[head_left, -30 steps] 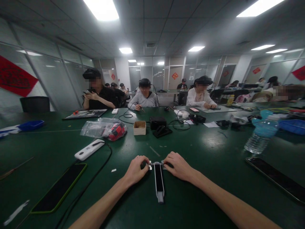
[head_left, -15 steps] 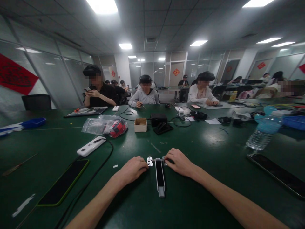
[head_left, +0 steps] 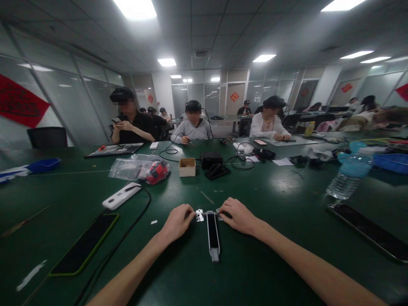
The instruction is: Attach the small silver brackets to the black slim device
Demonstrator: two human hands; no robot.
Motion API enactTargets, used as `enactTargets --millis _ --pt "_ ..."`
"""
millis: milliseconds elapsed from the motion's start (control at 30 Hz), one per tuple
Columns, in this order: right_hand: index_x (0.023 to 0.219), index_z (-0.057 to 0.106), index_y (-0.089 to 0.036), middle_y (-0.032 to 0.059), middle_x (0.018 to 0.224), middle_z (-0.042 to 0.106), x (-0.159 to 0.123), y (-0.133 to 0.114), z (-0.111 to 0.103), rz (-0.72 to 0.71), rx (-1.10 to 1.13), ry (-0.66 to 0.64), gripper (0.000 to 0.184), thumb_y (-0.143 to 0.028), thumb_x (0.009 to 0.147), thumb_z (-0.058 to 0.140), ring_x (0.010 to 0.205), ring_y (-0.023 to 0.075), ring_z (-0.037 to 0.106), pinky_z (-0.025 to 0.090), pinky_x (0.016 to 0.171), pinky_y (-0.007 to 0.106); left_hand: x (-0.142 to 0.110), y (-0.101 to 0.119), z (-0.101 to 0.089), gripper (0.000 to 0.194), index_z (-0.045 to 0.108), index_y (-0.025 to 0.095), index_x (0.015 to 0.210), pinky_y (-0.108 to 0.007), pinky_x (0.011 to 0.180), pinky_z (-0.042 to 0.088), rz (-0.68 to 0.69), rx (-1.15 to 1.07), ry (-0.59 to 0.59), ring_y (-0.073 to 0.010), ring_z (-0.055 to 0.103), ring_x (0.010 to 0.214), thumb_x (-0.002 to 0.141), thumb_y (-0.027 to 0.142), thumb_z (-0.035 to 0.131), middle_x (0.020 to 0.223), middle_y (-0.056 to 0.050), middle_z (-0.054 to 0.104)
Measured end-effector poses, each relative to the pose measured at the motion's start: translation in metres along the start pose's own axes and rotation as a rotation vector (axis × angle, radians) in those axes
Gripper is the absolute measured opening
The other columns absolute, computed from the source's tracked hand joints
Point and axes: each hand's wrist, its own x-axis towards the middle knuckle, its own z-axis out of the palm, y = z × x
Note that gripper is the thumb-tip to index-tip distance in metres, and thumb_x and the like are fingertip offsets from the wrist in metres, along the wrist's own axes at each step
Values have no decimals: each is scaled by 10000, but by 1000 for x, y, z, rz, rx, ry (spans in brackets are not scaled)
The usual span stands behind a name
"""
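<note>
A slim strip-shaped piece with a dark face, pale edges and a grey end lies on the green table between my hands. At its far end, a small shiny metal plate with holes sits to the left, and another metal piece to the right is partly covered. My left hand is closed, thumb and fingers pinched at the left plate's outer edge. On the other side my right hand is closed with its fingertips at the right metal piece. My fingers hide the outer edges of both pieces.
A green-edged phone and white power strip with a black cable lie left. Ahead are a plastic bag, small box and black device. A water bottle and dark phone are right. Co-workers sit opposite.
My left hand has shifted slightly up, its fingers now drawn into a pinch at the left plate. My right hand and the strip-shaped piece look nearly the same.
</note>
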Motion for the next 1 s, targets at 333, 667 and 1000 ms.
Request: enactTargets --millis 333,667,1000 --pt "949 649 -168 62 919 630 1 0 1 -38 -27 26 206 -253 901 467 859 181 514 414 755 329 9 5 25 311 645 155 714 -256 586 384 -165 -219 72 -181 590 638 817 382 459 685 -29 656" --pt "948 653 -173 58 900 632 2 -2 0 -44 -37 29 192 -249 897 484 848 176 518 409 752 321 13 10 24 370 654 152 708 -255 592 380 -195 -220 47 -188 599 659 815 438 446 684 -38 660" --pt "956 650 -176 51 924 632 1 -2 0 -33 -40 25 189 -244 897 484 849 174 518 410 739 315 10 12 19 246 627 168 732 -242 589 385 -128 -229 8 -166 589 665 811 349 480 737 -18 662"
